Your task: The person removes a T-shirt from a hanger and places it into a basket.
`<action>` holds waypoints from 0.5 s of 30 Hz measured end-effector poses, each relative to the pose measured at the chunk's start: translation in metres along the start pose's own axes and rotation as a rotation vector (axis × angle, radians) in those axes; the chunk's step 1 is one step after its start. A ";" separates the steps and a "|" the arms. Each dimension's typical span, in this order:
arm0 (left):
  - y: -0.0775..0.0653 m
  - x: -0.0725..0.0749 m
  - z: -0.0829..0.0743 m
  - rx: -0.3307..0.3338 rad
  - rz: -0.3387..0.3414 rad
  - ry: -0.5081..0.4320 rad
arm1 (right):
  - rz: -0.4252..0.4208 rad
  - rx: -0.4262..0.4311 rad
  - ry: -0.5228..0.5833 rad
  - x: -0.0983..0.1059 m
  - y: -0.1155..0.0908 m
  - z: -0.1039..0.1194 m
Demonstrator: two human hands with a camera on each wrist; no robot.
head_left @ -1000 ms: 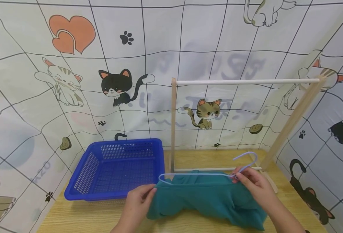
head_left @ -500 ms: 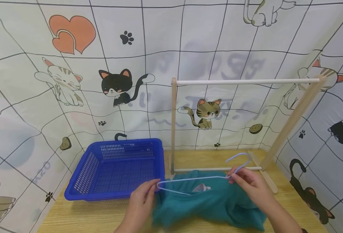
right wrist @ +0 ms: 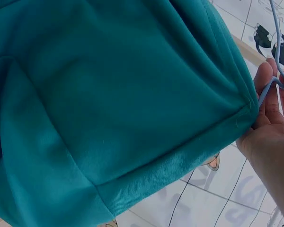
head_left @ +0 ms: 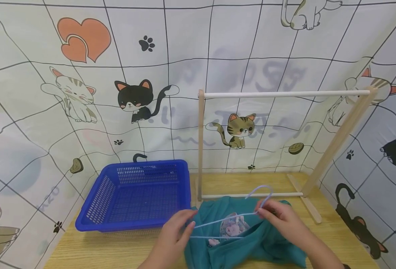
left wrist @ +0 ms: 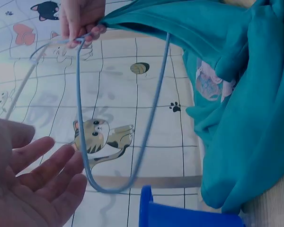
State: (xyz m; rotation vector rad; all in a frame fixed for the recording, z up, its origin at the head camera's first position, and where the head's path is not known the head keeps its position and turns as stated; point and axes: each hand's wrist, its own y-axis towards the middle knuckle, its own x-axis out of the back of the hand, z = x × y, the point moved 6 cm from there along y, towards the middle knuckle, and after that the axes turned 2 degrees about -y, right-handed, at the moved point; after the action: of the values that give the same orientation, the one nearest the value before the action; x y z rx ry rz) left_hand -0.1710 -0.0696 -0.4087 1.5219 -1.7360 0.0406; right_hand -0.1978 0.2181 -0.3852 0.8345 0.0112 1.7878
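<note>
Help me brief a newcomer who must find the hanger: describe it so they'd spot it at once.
Start at the wooden rack, then look in front of it to the teal garment. The hanger is partly inside that garment's opening, its neck pinched by the right hand. Its thin, pale bluish line and curved hook set it apart from the soft cloth and the rack's straight rods.

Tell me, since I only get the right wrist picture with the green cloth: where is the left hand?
Observer: The left hand is by the rounded end of the hanger.
Visitor: Is anything beside the cloth?
Observer: Yes, a blue basket, to the left of the cloth in the head view.
Visitor: And what is behind the cloth?
Observer: A wooden rack, with a white bar across its top.
</note>
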 end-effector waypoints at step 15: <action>-0.006 -0.032 0.002 0.047 0.219 0.027 | 0.026 0.021 -0.093 -0.020 0.002 0.003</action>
State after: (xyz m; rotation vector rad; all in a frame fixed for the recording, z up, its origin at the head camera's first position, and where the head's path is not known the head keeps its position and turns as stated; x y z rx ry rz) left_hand -0.1689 -0.0464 -0.4312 1.3520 -1.8841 0.2139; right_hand -0.1946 0.1997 -0.3926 0.9361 -0.0411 1.7742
